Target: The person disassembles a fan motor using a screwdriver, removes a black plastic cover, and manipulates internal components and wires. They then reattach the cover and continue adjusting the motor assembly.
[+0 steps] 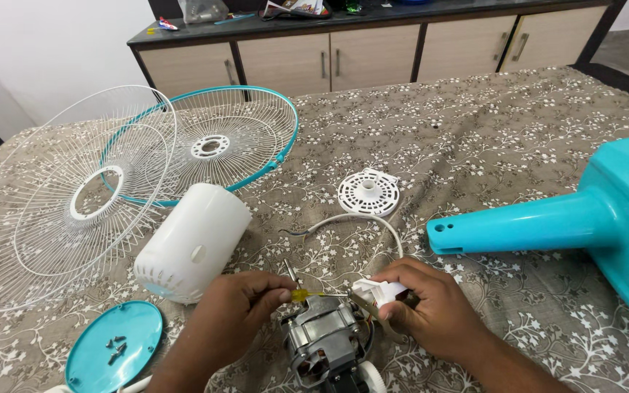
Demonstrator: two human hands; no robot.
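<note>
Down on a surface spread with a brown flowered cloth (475, 145), and the biggest piece is the teal fan stand (584, 218), lying on its side at the right with its hollow neck pointing left. Over on the left, two wire guards overlap: a plain white guard (52, 204) in front, a teal-rimmed guard (227, 138) behind it. Just right of them lies the white motor cover (191, 244), tipped on its side. At the near left edge sits a round teal cap (114, 346), face up, with a few dark screws (116, 349) resting in it. Past the hands, a small white round grille piece (368, 192) lies flat, and a white cord (358, 222) arcs from beside it down toward the right hand.

Now the action, bottom centre: the bare metal motor (325, 342) stands between the two hands. The left hand (231, 320) pinches a yellow-handled screwdriver (307, 295), its tip aimed right. The right hand (431, 309) is closed around a small white plastic part (381, 291), held just above the motor, touching the screwdriver's tip.
</note>
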